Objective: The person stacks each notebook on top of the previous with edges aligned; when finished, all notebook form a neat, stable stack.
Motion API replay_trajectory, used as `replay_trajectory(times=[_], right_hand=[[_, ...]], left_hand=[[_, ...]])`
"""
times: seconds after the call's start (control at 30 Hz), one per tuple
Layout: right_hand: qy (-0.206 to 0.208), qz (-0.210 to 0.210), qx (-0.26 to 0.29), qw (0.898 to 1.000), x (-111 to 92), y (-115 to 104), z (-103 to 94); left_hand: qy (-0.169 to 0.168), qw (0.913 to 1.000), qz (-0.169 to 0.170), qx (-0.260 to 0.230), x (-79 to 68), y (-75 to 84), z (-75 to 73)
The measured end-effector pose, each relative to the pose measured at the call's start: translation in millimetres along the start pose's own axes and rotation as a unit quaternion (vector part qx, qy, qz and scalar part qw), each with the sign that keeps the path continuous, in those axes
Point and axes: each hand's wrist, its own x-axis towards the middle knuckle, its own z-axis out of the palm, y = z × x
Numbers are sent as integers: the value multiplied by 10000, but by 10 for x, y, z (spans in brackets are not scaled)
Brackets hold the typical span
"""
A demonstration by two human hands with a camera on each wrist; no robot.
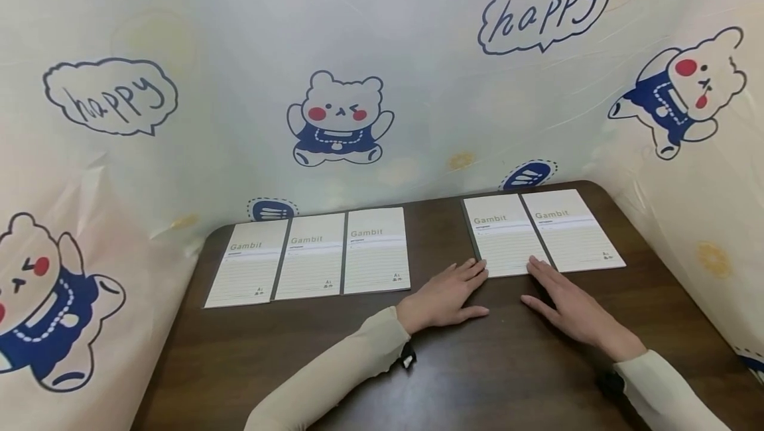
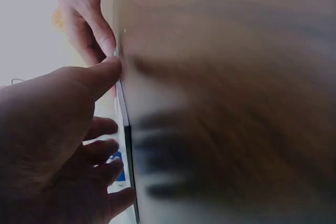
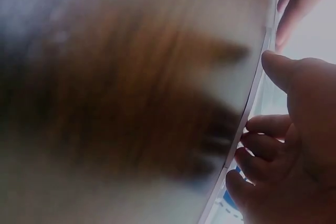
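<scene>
Both hands rest low at the near edge of a white "Gambit" notebook (image 1: 507, 242) with a dark spine, lying flat on the table. My left hand (image 1: 443, 297) touches its near left corner with the fingertips, thumb stretched out to the right. On the other side, my right hand (image 1: 572, 308) has straight fingers at the near right corner, its thumb pointing left. A second notebook (image 1: 575, 235) lies directly right of it. In the left wrist view the left hand's fingers (image 2: 102, 148) meet the notebook's thin edge; the right wrist view shows the right fingers (image 3: 262, 145) along an edge.
Three matching notebooks lie side by side at the left: one on the outside (image 1: 245, 268), one between (image 1: 310, 262) and one nearest the gap (image 1: 376, 255). A dark brown table (image 1: 286, 358) carries everything. A printed cloth (image 1: 239, 86) stands behind and beside it.
</scene>
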Motion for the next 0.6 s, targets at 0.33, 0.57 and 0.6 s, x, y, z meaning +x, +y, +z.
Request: replay_trajectory(times=[0.33,0.57,0.6], right_hand=[[17,-27,18,10000,3,10,-14],[24,-63,22,10000,-16,-23,-4],[1,-58,42,10000,-24,-33,1]], left_hand=[[-337,9994,-114,46,155,78,21],[-433,9988,-245,27,120,89,34],[-452,9986,-254,45,102,98,30]])
